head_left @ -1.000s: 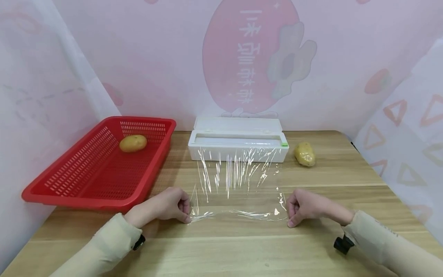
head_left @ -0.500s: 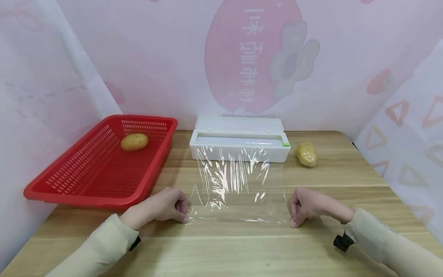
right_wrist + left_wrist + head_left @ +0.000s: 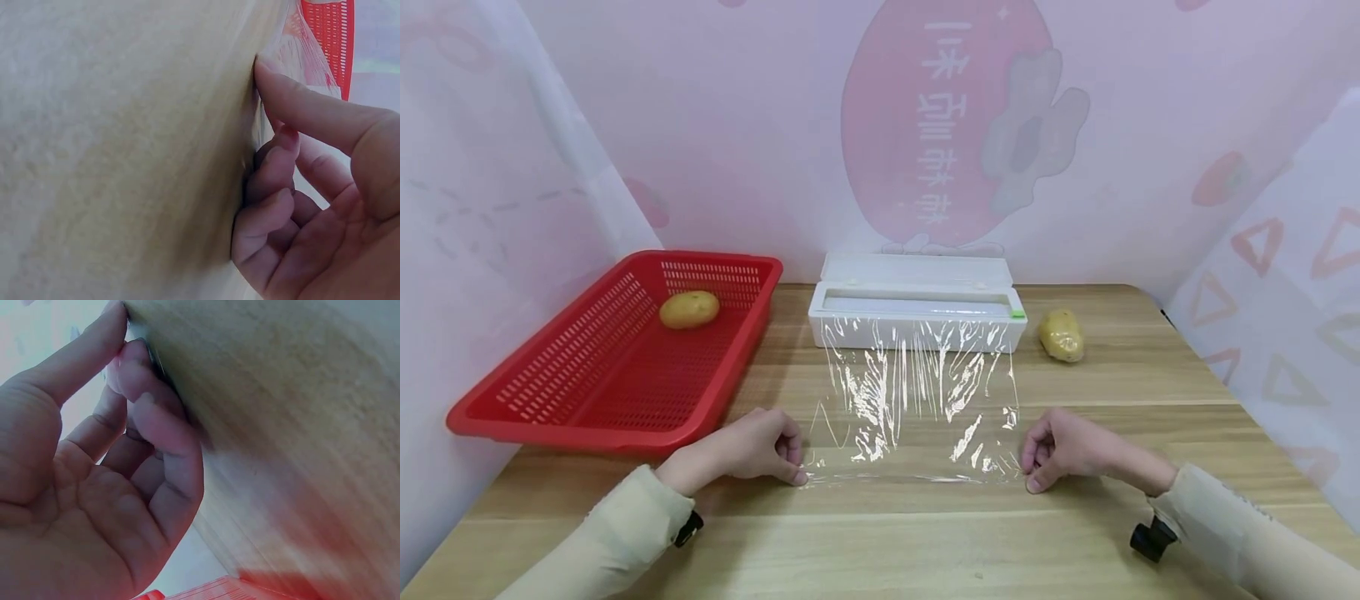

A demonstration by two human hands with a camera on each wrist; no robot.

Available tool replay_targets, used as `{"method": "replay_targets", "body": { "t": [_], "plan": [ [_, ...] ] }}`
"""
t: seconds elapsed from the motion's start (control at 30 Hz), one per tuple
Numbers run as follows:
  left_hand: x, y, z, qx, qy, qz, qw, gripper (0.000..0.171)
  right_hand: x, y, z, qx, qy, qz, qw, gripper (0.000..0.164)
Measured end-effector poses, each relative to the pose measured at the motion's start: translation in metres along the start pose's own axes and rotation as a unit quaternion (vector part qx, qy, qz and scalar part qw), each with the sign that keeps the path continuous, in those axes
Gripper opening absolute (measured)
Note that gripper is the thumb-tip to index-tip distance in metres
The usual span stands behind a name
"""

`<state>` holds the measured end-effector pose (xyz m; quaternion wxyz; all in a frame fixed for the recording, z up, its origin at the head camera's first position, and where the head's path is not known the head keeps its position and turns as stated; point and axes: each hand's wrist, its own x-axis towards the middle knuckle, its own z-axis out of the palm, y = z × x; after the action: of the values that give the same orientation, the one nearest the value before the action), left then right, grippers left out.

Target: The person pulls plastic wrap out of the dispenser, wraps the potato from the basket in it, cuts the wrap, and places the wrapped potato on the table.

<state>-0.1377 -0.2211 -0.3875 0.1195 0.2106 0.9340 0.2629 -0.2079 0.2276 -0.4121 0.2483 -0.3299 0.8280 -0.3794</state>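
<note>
A clear sheet of cling film (image 3: 917, 417) stretches from a white cling film dispenser box (image 3: 917, 333) toward the front of the table, wrinkled and shiny. My left hand (image 3: 760, 447) pinches its near left corner between thumb and curled fingers. At the near right corner, my right hand (image 3: 1060, 450) pinches the film the same way. Both hands are low at the wooden tabletop; in the wrist views the left hand (image 3: 119, 462) and right hand (image 3: 312, 181) show their fingers folded in. The box's lid (image 3: 917, 269) is raised, and a white roll (image 3: 917, 307) lies inside.
A red slotted basket (image 3: 700, 417) stands at the left with one potato (image 3: 689, 309) in it. Right of the box lies another potato (image 3: 1062, 335), with a shiny surface. Patterned pink curtain (image 3: 737, 150) closes off the back of the wooden table (image 3: 880, 550).
The film's wrinkles and reflections have shifted, with more glare across its middle. Both hands keep their hold on the corners and have moved only slightly.
</note>
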Motion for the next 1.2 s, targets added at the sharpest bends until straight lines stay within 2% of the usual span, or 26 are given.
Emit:
{"method": "replay_targets", "body": {
  "t": [0.37,0.53,0.73,0.8,0.87,0.93,1.07,1.2],
  "plan": [
    [0.001,0.000,0.001,0.002,0.000,-0.005,1.0000,0.028,0.000,-0.003,0.002,0.014,0.004,-0.019,1.000,0.019],
    [0.001,0.002,0.000,0.006,-0.005,-0.010,0.9999,0.028,0.000,-0.007,0.004,0.030,0.016,-0.013,0.999,0.028],
    [0.002,0.004,-0.001,0.012,-0.007,-0.011,0.9998,0.028,0.003,-0.006,0.006,0.059,-0.010,-0.059,0.996,0.037],
    [0.002,0.004,-0.001,0.013,-0.007,-0.010,0.9998,0.028,0.004,-0.005,0.006,0.062,-0.016,-0.062,0.996,0.039],
    [0.002,0.003,-0.001,0.014,-0.007,-0.009,0.9998,0.028,0.004,-0.004,0.006,0.061,-0.014,-0.049,0.997,0.034],
    [0.002,0.003,-0.001,0.014,-0.007,-0.010,0.9998,0.029,0.004,-0.004,0.007,0.063,-0.002,-0.018,0.998,0.025],
    [0.002,0.004,-0.001,0.014,-0.008,-0.015,0.9998,0.028,0.004,-0.004,0.011,0.061,0.037,0.038,0.997,0.016],
    [0.002,0.005,-0.001,0.016,-0.007,-0.018,0.9997,0.028,0.006,-0.004,0.017,0.045,0.079,0.055,0.994,0.012]
  ]
}}
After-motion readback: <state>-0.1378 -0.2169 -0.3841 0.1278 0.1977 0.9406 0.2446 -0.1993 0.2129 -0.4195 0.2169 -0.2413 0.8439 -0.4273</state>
